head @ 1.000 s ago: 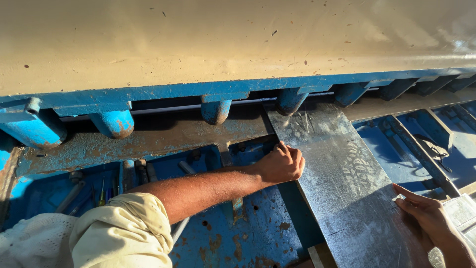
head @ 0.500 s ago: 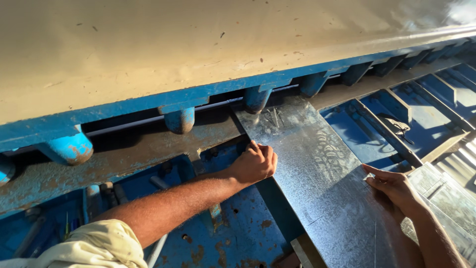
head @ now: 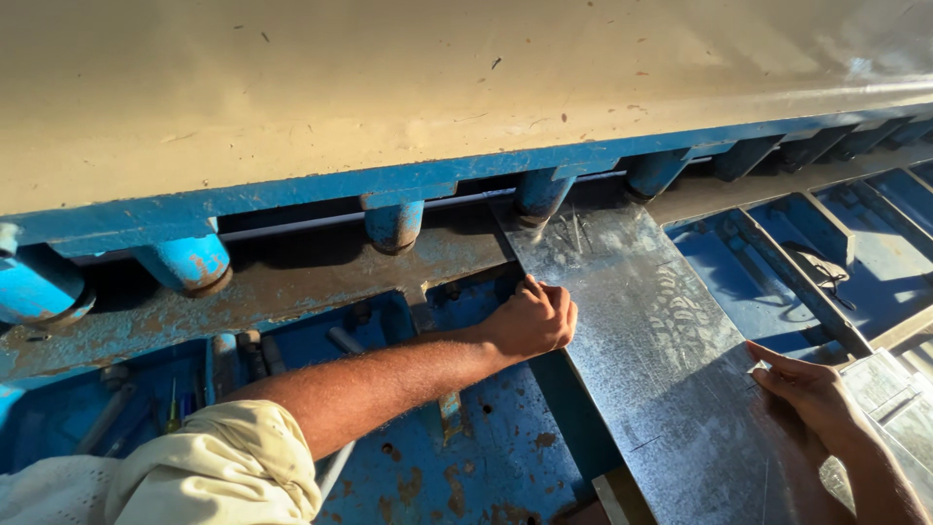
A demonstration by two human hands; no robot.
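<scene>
Since half a second ago, hardly anything has been moved: the grey metal sheet point(head: 671, 360) is kept flat on the blue machine table point(head: 486, 476), with its far end pushed under the big cream cover point(head: 389, 87), beside the round blue clamps point(head: 539, 192). Its left edge is pressed by the left hand point(head: 533, 319), curled shut against it, and its right edge is touched by the right hand point(head: 812, 394), fingers spread flat, so the hands are kept apart. The sheet seems lined up but not yet cut, and its long side is pointed away and a little left, from the person toward the machine
</scene>
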